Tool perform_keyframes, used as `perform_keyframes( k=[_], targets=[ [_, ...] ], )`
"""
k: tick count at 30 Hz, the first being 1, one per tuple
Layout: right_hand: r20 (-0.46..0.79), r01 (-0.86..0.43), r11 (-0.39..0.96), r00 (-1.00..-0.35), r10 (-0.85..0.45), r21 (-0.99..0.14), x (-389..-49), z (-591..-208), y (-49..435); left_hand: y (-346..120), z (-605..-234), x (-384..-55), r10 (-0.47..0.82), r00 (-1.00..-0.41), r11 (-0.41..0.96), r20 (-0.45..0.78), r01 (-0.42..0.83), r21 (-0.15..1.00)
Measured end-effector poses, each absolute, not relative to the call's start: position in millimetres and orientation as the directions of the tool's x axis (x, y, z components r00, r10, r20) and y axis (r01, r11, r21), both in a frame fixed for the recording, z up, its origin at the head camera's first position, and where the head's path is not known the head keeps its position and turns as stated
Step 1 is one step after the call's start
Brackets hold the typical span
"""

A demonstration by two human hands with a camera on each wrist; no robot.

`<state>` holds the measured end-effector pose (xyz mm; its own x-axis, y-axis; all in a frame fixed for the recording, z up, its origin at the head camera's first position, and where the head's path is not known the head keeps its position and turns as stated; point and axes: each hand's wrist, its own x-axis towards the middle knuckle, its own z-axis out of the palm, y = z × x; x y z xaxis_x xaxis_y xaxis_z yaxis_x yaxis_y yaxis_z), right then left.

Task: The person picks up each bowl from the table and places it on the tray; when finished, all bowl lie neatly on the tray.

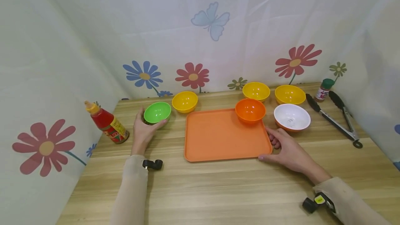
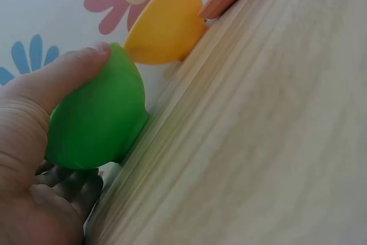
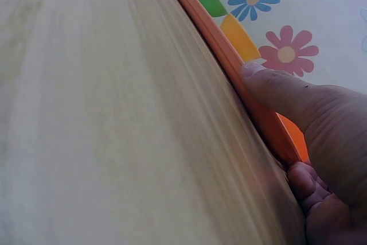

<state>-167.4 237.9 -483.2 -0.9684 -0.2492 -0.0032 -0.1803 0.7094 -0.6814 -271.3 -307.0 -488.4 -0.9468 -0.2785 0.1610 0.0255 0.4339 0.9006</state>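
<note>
The green bowl [image 1: 157, 113] partly hides the left hand [image 1: 144, 132], curved wide around it. The right hand [image 1: 286, 149] grips the tray [image 1: 223, 138].

Head view high, facing forward and down across the tabletop [image 1: 218, 190], left wrist view low, tilted, close to the green bowl [image 2: 97, 119], right wrist view low along the orange tray [image 1: 225, 136], green bowl in all three

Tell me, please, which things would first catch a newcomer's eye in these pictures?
Probably the orange tray in the middle of the table, with the right hand at its right edge and an orange bowl on its far right corner. Next comes the green bowl to its left, held by the left hand, and the red bottle farther left.
</note>
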Motion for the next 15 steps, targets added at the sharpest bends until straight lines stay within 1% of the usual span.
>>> perform_keyframes(
  k=[15],
  targets=[
    [-0.002, -0.181, 0.712, -0.969, -0.248, -0.678, -167.1, -483.2, 238.3, -307.5, -489.2, -272.2, -0.283, -0.945, 0.421, 0.162, 0.03, 0.907]
  ],
)
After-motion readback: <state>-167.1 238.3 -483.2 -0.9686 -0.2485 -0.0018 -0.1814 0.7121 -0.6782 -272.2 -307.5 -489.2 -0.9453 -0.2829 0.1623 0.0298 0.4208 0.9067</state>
